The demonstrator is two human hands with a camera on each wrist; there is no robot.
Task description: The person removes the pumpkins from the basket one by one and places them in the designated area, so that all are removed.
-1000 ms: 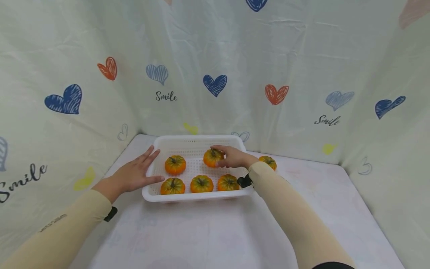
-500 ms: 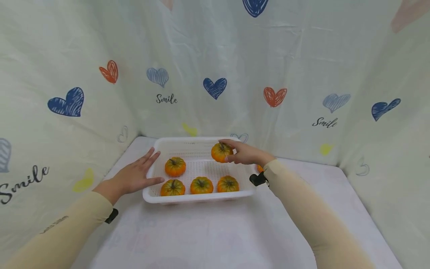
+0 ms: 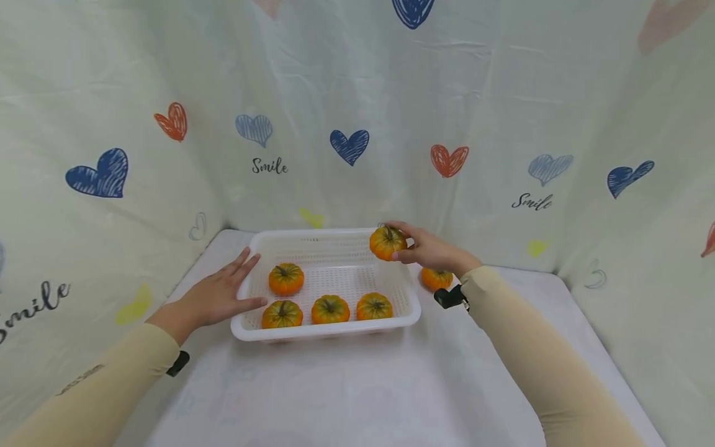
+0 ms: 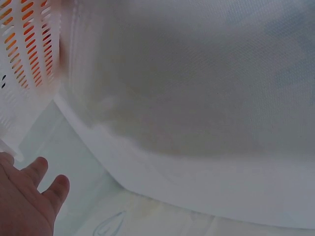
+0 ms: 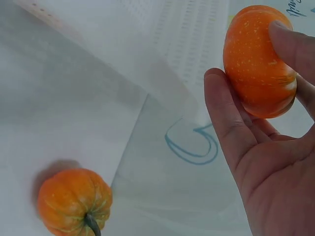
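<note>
My right hand (image 3: 430,249) holds a small orange pumpkin (image 3: 388,243) with a greenish top, raised over the back right corner of a white plastic basket (image 3: 329,333). In the right wrist view, thumb and fingers grip this pumpkin (image 5: 258,61) from its sides. My left hand (image 3: 215,295) lies with fingers spread against the basket's left rim. Inside the basket, one pumpkin (image 3: 286,279) sits at the back left. A front row holds a left pumpkin (image 3: 282,315), a middle pumpkin (image 3: 330,309) and a right pumpkin (image 3: 374,306).
Another pumpkin (image 3: 436,279) stands on the white-covered table (image 3: 346,391), just right of the basket and behind my right wrist. A pale curtain (image 3: 380,81) printed with hearts rises behind the table and along both sides.
My right hand has lifted the pumpkin from the basket's back row and carried it up and to the right. The left hand stays at the left rim.
</note>
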